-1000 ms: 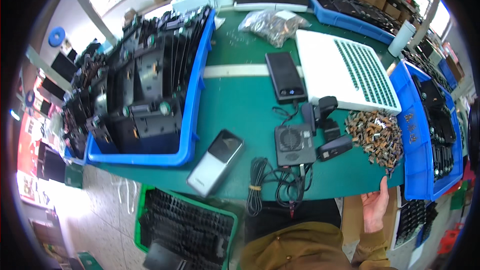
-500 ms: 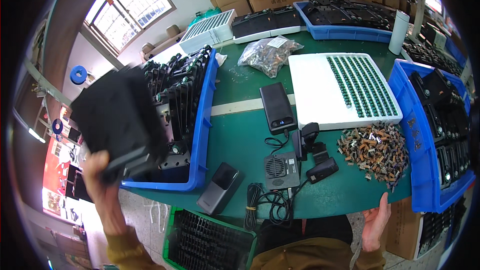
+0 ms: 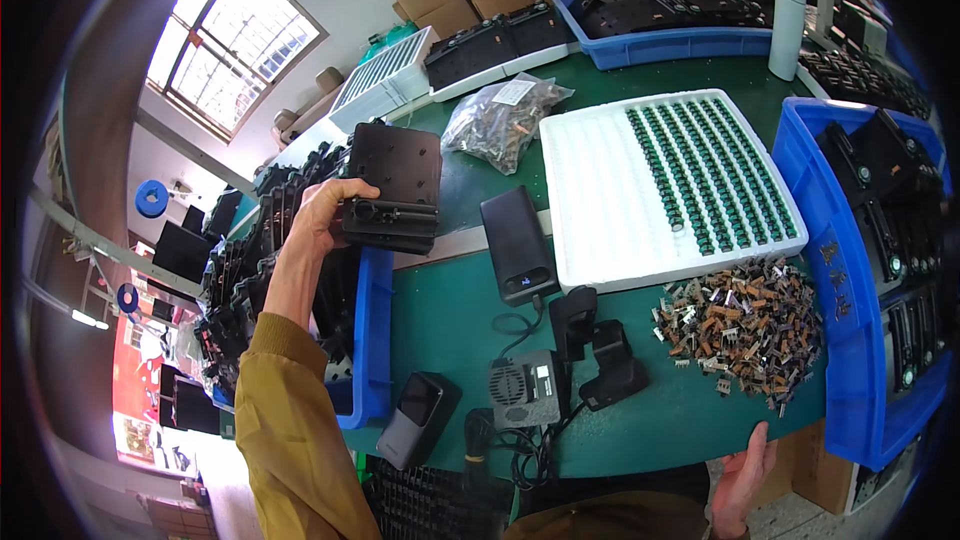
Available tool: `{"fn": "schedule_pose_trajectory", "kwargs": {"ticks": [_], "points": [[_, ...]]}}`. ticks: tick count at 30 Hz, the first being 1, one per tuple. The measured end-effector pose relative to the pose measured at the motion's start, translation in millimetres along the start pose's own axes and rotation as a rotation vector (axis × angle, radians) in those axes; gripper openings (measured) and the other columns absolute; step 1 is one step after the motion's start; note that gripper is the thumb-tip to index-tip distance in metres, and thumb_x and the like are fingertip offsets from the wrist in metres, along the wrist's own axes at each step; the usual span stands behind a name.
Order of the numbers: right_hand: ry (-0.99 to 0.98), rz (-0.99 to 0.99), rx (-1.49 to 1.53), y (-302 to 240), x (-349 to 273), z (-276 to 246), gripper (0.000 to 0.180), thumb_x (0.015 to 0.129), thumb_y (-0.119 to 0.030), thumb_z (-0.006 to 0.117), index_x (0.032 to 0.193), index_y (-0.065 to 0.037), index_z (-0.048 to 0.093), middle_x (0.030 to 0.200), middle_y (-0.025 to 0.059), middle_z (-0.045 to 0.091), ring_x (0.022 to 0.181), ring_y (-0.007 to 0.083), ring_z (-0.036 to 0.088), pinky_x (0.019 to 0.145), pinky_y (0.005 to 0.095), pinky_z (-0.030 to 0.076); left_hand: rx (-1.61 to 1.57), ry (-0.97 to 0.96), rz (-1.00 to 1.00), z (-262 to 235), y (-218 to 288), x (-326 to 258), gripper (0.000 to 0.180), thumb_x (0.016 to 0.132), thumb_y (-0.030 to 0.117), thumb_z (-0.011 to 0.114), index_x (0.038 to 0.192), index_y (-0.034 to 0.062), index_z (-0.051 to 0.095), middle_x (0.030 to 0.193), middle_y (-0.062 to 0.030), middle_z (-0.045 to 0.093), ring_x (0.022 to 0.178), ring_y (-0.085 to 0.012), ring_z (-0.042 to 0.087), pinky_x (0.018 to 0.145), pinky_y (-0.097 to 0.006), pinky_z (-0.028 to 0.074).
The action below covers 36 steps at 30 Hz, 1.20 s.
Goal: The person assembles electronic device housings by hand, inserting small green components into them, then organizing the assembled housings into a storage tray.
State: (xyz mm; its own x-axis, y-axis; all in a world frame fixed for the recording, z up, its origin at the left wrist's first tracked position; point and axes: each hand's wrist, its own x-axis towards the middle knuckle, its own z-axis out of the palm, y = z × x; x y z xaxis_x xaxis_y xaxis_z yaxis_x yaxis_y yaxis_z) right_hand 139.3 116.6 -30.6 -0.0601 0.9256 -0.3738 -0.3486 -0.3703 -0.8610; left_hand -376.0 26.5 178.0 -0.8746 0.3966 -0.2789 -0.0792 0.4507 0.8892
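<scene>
My left hand (image 3: 325, 208) grips a black panel (image 3: 397, 158), thumb on top. The panel has small holes on its flat face and a thicker, ridged near edge; whether it is one piece or a stack I cannot tell. It is held above the inner rim of the left blue bin (image 3: 374, 345), which is filled with similar black parts (image 3: 270, 250). At the table's near right edge, my right hand (image 3: 745, 470) holds nothing, fingers extended and apart. A pile of small pronged components (image 3: 742, 325) lies just beyond it.
A white foam tray (image 3: 595, 190) holds rows of green parts. Nearby are power banks (image 3: 517, 245), a small fan-like device (image 3: 525, 390) and cables. A clear bag (image 3: 505, 120) lies behind. A blue bin (image 3: 830, 270) stands right; a white bottle (image 3: 787, 30) is far right.
My left hand has swung the black panel rightward and away from me, from the bin's left side to its inner rim. The view has shifted a little; my right hand stays by the table edge.
</scene>
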Motion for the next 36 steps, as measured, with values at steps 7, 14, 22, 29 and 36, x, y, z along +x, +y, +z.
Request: {"fn": "schedule_pose_trajectory", "kwargs": {"ticks": [7, 14, 22, 29, 36], "points": [[0.031, 0.03, -0.112, 8.5, 3.2, -15.5, 0.053, 0.101, -0.034, 0.049, 0.144, -0.005, 0.037, 0.131, 0.0083, 0.053, 0.112, 0.0171, 0.055, 0.088, 0.0315, 0.047, 0.072, 0.0, -0.004, 25.0, 10.8, 24.0, 0.022, 0.063, 0.009, 0.08, 0.08, 0.0017, 0.068, 0.07, -0.0072, 0.066, 0.054, -0.0176, 0.064, 0.055, -0.033, 0.056], [0.104, 0.138, -0.198, 18.8, 2.3, -32.9, 0.056, 0.1, -0.037, 0.052, 0.143, -0.003, 0.039, 0.13, 0.0092, 0.051, 0.113, 0.018, 0.053, 0.092, 0.0337, 0.043, 0.032, 0.038, 0.02, 46.8, -6.0, 61.7, 0.022, 0.062, 0.008, 0.079, 0.079, -0.0003, 0.067, 0.072, -0.0084, 0.067, 0.052, -0.018, 0.063, 0.05, -0.033, 0.056], [0.103, 0.115, -0.086, 18.1, 0.1, -27.1, 0.044, 0.097, -0.028, 0.059, 0.132, -0.002, 0.052, 0.123, 0.0089, 0.06, 0.106, 0.0206, 0.058, 0.088, 0.031, 0.046, -0.117, 0.022, -0.07, 42.6, -9.9, 98.3, 0.02, 0.065, -0.003, 0.075, 0.083, -0.0024, 0.068, 0.075, -0.0122, 0.068, 0.058, -0.0223, 0.068, 0.056, -0.037, 0.06], [0.102, 0.081, -0.127, 12.1, -0.7, -19.6, 0.047, 0.096, -0.029, 0.06, 0.134, -0.001, 0.051, 0.129, 0.0102, 0.057, 0.11, 0.0224, 0.055, 0.09, 0.0335, 0.046, 0.133, 0.038, 0.022, 55.6, -13.7, 87.7, 0.02, 0.07, -0.001, 0.076, 0.086, -0.0084, 0.066, 0.08, -0.0154, 0.069, 0.065, -0.0258, 0.069, 0.062, -0.039, 0.06], [0.102, 0.088, -0.07, 12.2, -0.1, -19.6, 0.05, 0.096, -0.028, 0.061, 0.136, -0.002, 0.05, 0.133, 0.009, 0.055, 0.117, 0.0226, 0.053, 0.098, 0.0334, 0.042, 0.022, -0.01, 0.051, 55.9, -31.1, 96.4, 0.04, 0.071, -0.001, 0.075, 0.106, -0.0109, 0.062, 0.09, -0.0173, 0.069, 0.071, -0.0262, 0.07, 0.067, -0.037, 0.059]]}}
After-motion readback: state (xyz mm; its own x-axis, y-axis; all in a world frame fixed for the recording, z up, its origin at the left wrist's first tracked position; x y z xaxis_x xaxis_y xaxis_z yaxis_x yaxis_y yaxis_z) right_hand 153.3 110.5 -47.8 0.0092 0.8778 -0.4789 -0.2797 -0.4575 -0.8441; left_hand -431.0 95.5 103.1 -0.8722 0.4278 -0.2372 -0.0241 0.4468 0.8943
